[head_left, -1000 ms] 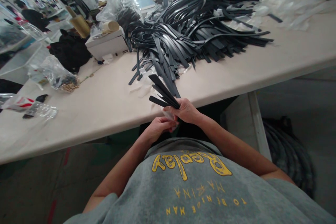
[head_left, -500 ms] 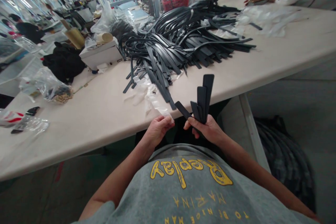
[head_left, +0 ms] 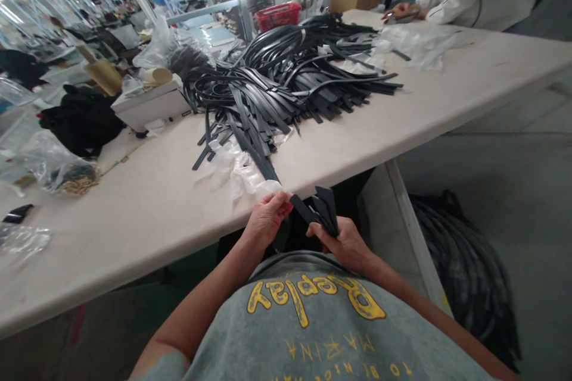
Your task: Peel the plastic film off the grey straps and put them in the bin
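Note:
My right hand (head_left: 342,241) is closed around a small bundle of flat black strips (head_left: 325,208), whose ends fan out above the thumb. One strip of the bundle slants left, its end close to the fingertips of my left hand (head_left: 268,219). Those fingers are pinched together at the table's front edge, on thin white plastic film (head_left: 250,178) that trails back over the tabletop. Whether they also touch the strip end, I cannot tell. Behind the film lies a large tangled heap of long black straps (head_left: 263,98), some with ends pointing toward me.
The pale table (head_left: 170,208) runs across in front of me. At left are a clear bag (head_left: 62,164) with small tan pieces, black cloth (head_left: 84,119) and a white box (head_left: 152,107). A red basket (head_left: 277,16) and a co-worker's hand (head_left: 402,11) are farther back. More straps (head_left: 465,274) hang at lower right.
My right hand has tilted the strip bundle, so it looks shorter, and brought one strip end close to my left fingertips. The camera view has shifted, moving the table scene left and slightly down.

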Available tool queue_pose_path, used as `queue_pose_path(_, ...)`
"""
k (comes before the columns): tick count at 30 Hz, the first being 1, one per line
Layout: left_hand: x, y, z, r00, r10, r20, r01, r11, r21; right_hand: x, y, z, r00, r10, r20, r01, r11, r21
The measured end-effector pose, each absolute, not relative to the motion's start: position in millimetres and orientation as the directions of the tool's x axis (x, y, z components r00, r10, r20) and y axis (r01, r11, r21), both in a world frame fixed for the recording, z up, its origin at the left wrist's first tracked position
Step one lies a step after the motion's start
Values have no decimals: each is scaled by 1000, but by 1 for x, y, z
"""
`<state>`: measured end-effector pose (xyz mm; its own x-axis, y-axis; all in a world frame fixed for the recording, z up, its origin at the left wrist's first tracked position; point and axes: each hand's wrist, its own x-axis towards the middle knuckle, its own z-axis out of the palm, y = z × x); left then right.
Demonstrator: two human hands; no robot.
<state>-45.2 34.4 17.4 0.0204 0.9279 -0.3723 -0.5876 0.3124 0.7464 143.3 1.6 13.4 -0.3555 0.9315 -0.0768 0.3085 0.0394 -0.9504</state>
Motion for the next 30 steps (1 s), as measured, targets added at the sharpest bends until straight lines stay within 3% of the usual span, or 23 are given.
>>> queue_pose_path(7,-41,30,12,58,916,-398,-560,359,746,137,4,11,-380,918,-117,303,4,-953)
queue_pose_path(12,-29,18,7,191,920,-342,-529,390,754,132,20,12,-425,890,-166,203,-85,-976)
queue_pose_path(18,-42,23,3,-84,917,-390,-621,258,740,175,8,14,-510,818,-267,271,-142,-952)
queue_pose_path(22,-33,14,6,-8,908,-418,-594,332,733,178,4,11,-435,852,-290,309,-162,-937)
queue_pose_path(26,-19,3,14,126,926,-356,-548,365,753,155,14,19,-416,889,-193,285,-74,-956)
queue_pose_path(30,-32,6,17,-5,957,-291,-558,239,795,162,10,23,-512,831,-219,288,-74,-955)
